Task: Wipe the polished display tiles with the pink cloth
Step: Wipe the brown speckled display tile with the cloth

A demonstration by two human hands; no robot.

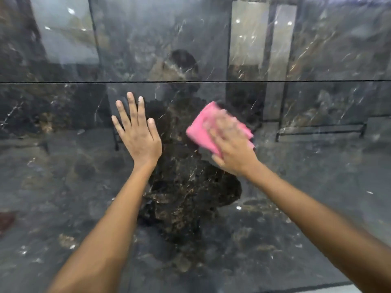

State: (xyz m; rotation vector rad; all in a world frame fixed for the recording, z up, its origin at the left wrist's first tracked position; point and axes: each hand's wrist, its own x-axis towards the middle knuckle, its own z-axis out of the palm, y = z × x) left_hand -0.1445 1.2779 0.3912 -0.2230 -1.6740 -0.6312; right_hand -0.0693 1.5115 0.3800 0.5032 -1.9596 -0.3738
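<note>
Head view: two dark marble-pattern tiles, glossy and mirror-like, meet at one thin horizontal joint; upper tile (160, 39), lower tile (63, 187). Pale veins, brown mottling, room reflections on both. One pink cloth (201, 129), soft, folded to a rough rectangle, lies against the lower tile just below the joint. Right hand (232, 144) presses flat on the cloth, fingers blurred. Left hand (137, 134) fully spread, palm flat on the lower tile, holding nothing.

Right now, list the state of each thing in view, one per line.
Left hand: open, fingers spread, flat against the lower tile.
Right hand: blurred, pressing the cloth on the tile.
Pink cloth: folded, under the right hand.
Lower tile: glossy, reflective.
Upper tile: glossy, untouched.
</note>
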